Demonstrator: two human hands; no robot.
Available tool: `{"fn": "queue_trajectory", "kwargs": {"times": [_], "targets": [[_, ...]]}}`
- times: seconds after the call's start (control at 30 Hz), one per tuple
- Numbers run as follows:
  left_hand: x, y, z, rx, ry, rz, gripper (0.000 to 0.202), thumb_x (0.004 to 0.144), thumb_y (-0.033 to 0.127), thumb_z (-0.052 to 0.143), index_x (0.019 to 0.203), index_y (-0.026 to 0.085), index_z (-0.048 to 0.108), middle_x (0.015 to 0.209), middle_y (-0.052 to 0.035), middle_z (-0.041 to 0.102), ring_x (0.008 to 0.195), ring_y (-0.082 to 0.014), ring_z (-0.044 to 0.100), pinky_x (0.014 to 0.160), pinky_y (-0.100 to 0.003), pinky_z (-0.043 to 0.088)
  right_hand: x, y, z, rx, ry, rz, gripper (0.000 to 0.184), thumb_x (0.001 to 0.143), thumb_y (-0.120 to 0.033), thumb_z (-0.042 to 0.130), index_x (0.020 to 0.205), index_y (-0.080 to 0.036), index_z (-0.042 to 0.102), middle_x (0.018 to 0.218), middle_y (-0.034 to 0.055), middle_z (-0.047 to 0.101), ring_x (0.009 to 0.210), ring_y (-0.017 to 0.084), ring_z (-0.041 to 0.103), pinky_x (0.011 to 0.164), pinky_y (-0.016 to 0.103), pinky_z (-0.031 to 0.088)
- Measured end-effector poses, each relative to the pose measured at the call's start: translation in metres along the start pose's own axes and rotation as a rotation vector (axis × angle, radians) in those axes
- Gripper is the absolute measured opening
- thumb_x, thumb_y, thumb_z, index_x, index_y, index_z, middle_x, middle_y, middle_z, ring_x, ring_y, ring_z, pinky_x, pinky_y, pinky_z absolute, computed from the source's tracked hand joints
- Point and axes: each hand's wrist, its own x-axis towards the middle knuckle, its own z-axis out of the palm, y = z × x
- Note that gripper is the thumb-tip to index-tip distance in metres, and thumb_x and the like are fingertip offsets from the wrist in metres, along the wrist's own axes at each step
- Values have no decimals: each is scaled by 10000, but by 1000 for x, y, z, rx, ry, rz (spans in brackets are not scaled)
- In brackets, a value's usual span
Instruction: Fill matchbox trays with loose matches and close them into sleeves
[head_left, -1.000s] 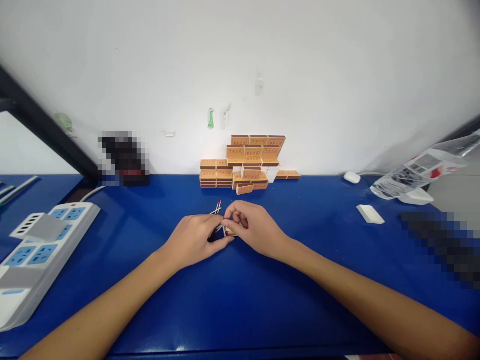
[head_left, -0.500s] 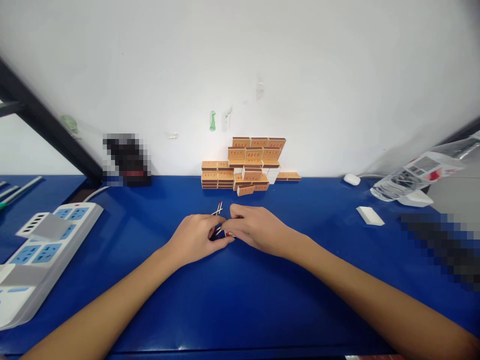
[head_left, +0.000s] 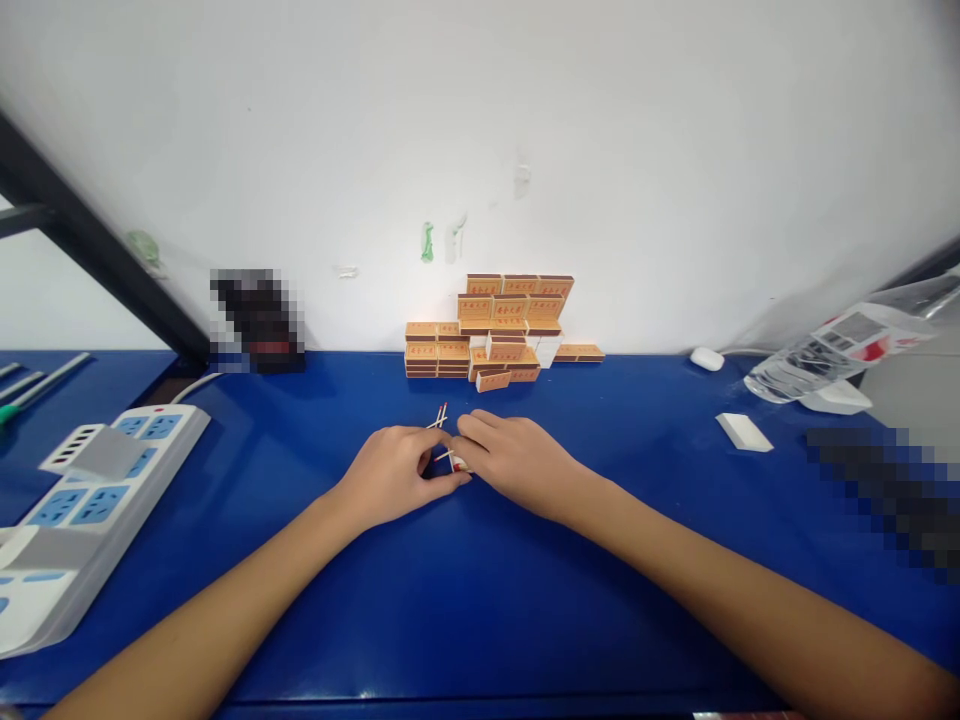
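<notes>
My left hand [head_left: 394, 472] and my right hand [head_left: 510, 458] meet on the blue table [head_left: 480, 600], fingers curled toward each other. Between them lie a few red-tipped matches [head_left: 442, 414], some sticking out past my left fingers. My left hand pinches the matches. My right fingertips press on a small white matchbox tray [head_left: 458, 463] wedged between the two hands. A pile of orange matchboxes [head_left: 502, 328] is stacked against the wall behind.
A white power strip [head_left: 75, 500] with blue sockets lies at the left. A small white block [head_left: 742, 432], a white earbud case [head_left: 706, 358] and a plastic water bottle [head_left: 832, 350] sit at the right. A dark pixelated object [head_left: 257, 318] stands by the wall.
My right hand has lowered and flattened onto the matches and tray; its fingers were raised a second ago. My left hand has stayed nearly still.
</notes>
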Motion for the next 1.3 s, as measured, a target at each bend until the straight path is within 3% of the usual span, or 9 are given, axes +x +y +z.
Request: {"fn": "queue_trajectory", "kwargs": {"times": [0.17, 0.37, 0.5, 0.73, 0.87, 1.03, 1.17, 1.3], "targets": [[-1, 0, -1, -14, -21, -31, 310, 893, 501, 746, 1035, 225, 741, 621, 55, 574, 544, -125, 521, 561, -266, 310, -15, 10, -2, 207, -39, 146, 210, 1055, -216, 540, 950, -151, 710, 948, 72, 623, 783, 172, 562, 643, 305, 372], [-1, 3, -6, 6, -51, -7, 303, 883, 475, 758, 1060, 230, 744, 627, 55, 567, 543, -125, 508, 562, -270, 302, -3, 27, -4, 485, 61, 243, 166, 1012, -169, 606, 1136, -186, 716, 954, 32, 614, 754, 135, 565, 693, 271, 405], [-3, 4, -9, -10, -91, 64, 264, 869, 459, 771, 978, 220, 742, 634, 47, 573, 556, -127, 518, 570, -268, 319, 25, 39, -1, 508, -14, 197, 201, 986, -135, 651, 1169, -200, 701, 997, 33, 604, 826, 148, 579, 729, 272, 413], [-4, 5, -10, -31, -103, 87, 255, 864, 439, 770, 981, 213, 754, 620, 49, 563, 552, -129, 522, 568, -266, 328, 50, 39, 16, 420, -134, 188, 58, 993, -127, 631, 1021, -156, 673, 1073, 75, 633, 856, 168, 600, 729, 294, 408], [-4, 6, -12, -4, -108, 72, 262, 870, 445, 766, 990, 213, 752, 622, 45, 568, 548, -134, 515, 566, -268, 314, 41, 41, 11, 439, -141, 202, 85, 1019, -151, 574, 982, -161, 649, 1052, 81, 638, 874, 177, 612, 742, 296, 424], [-3, 5, -12, 33, -74, 43, 292, 867, 463, 772, 1025, 217, 755, 625, 40, 583, 539, -135, 516, 569, -265, 316, 11, 44, -17, 492, -110, 241, 86, 1012, -207, 582, 958, -177, 641, 1005, 57, 619, 801, 158, 577, 699, 284, 414], [-4, 4, -12, 50, -65, 32, 288, 869, 474, 767, 1008, 222, 748, 632, 39, 585, 545, -134, 520, 568, -264, 310, -6, 31, -30, 503, -199, 206, 107, 1013, -210, 575, 958, -180, 661, 972, 38, 613, 762, 146, 560, 687, 284, 398], [-4, 5, -13, 59, -73, 29, 289, 871, 473, 763, 1008, 220, 745, 644, 36, 586, 557, -139, 524, 569, -268, 309, -4, 17, -30, 415, -257, 203, 115, 1013, -186, 564, 999, -169, 677, 1007, 49, 604, 754, 153, 540, 695, 302, 378]]}}
